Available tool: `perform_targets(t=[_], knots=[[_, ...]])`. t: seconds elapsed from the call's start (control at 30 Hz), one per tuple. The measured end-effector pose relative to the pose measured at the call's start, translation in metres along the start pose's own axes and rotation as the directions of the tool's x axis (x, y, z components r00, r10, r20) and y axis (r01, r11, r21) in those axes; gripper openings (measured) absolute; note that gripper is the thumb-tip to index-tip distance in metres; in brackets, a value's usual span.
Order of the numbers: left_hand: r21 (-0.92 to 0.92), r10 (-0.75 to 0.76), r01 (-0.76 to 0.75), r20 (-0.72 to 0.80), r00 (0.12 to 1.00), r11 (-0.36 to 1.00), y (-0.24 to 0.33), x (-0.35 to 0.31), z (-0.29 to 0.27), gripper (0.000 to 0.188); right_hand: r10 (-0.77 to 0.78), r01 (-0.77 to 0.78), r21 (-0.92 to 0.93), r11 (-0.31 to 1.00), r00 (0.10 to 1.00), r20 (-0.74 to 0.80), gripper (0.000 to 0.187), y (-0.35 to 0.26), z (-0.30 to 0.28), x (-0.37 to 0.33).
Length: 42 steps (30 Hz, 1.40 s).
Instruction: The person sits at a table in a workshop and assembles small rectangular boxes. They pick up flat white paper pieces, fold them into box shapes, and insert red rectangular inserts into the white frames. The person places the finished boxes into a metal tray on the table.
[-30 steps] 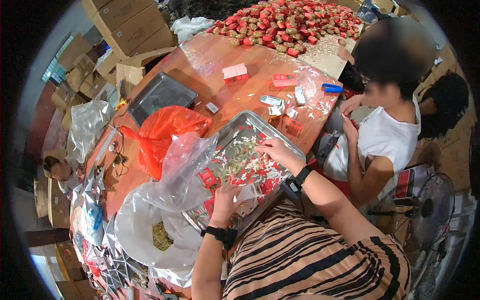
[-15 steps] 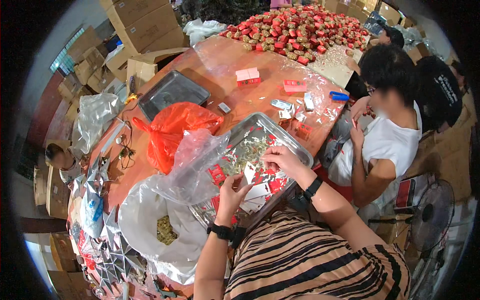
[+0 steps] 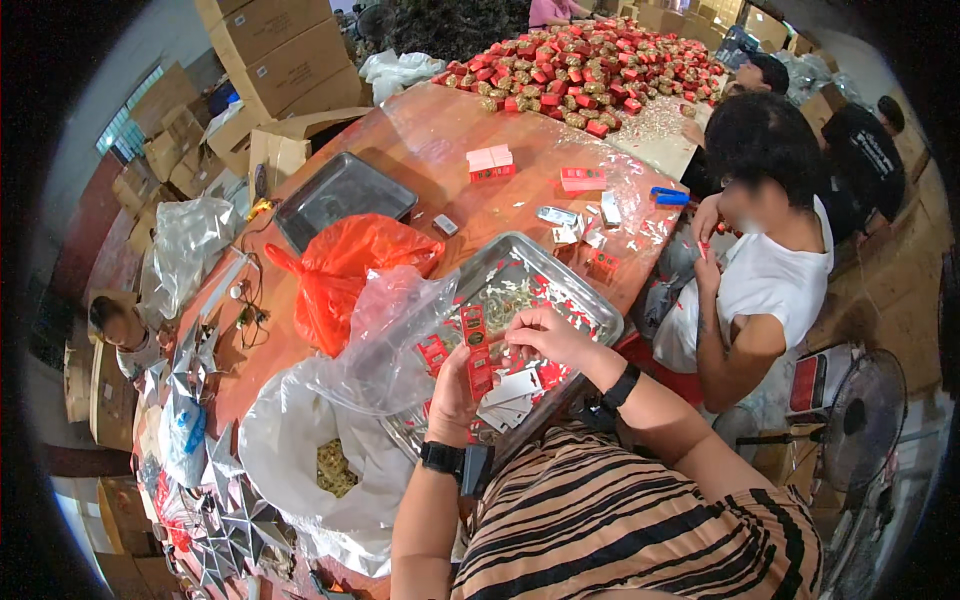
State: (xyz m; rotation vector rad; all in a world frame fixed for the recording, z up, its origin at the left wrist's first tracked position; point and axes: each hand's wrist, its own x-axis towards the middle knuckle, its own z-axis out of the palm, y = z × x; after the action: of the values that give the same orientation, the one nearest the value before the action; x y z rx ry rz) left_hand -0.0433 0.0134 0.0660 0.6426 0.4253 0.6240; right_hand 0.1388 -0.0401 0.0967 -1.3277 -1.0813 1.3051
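My left hand (image 3: 455,400) grips a narrow red printed card (image 3: 473,328), held upright over a metal tray (image 3: 604,300). Close to the card's right side is my right hand (image 3: 550,336), its fingertips pinched together; whatever is between them is too small to make out. Thin pale loops or bands (image 3: 505,300) lie in the tray among red and white paper scraps. White cards (image 3: 512,398) are fanned out at the tray's near side, below my hands. Another red card (image 3: 432,354) rests by the tray's left wall, left of my left hand.
A white sack (image 3: 275,430) and an orange-red plastic bag (image 3: 345,270) stand left of the tray. Beyond are an empty dark tray (image 3: 345,200), pink-red card stacks (image 3: 490,162), a blue stapler (image 3: 669,196) and a heap of red-gold pieces (image 3: 590,75). A co-worker (image 3: 750,270) sits at right.
The card in my left hand has turned from its white back to its red printed face and stands more upright. My right hand has moved slightly left and down, near the card.
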Motion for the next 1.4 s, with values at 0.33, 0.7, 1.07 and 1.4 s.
perform_targets(t=[0.33, 0.7, 1.07, 1.4], knots=[[0.035, -0.03, 0.03, -0.001, 1.0, 0.999, -0.005, 0.001, -0.005, 0.038, -0.081, 0.083, 0.01, 0.996, 0.987, -0.139, 0.012, 0.005, 0.004, -0.002], [0.186, 0.004, -0.018, 0.074, 0.997, 0.982, 0.015, 0.007, 0.011, 0.044, -0.039, 0.046, 0.249, 0.967, 0.999, -0.033, 0.01, 0.009, 0.001, -0.006], [0.159, -0.034, 0.029, 0.03, 0.999, 0.987, 0.009, 0.012, 0.004, 0.038, 0.038, -0.034, 0.49, 0.871, 0.999, 0.002, 0.011, 0.02, -0.009, -0.007], [0.072, -0.057, 0.057, 0.007, 0.998, 0.996, 0.003, 0.009, -0.004, 0.041, 0.288, -0.475, 0.669, 0.572, 0.88, 0.378, 0.009, 0.037, -0.014, -0.013]])
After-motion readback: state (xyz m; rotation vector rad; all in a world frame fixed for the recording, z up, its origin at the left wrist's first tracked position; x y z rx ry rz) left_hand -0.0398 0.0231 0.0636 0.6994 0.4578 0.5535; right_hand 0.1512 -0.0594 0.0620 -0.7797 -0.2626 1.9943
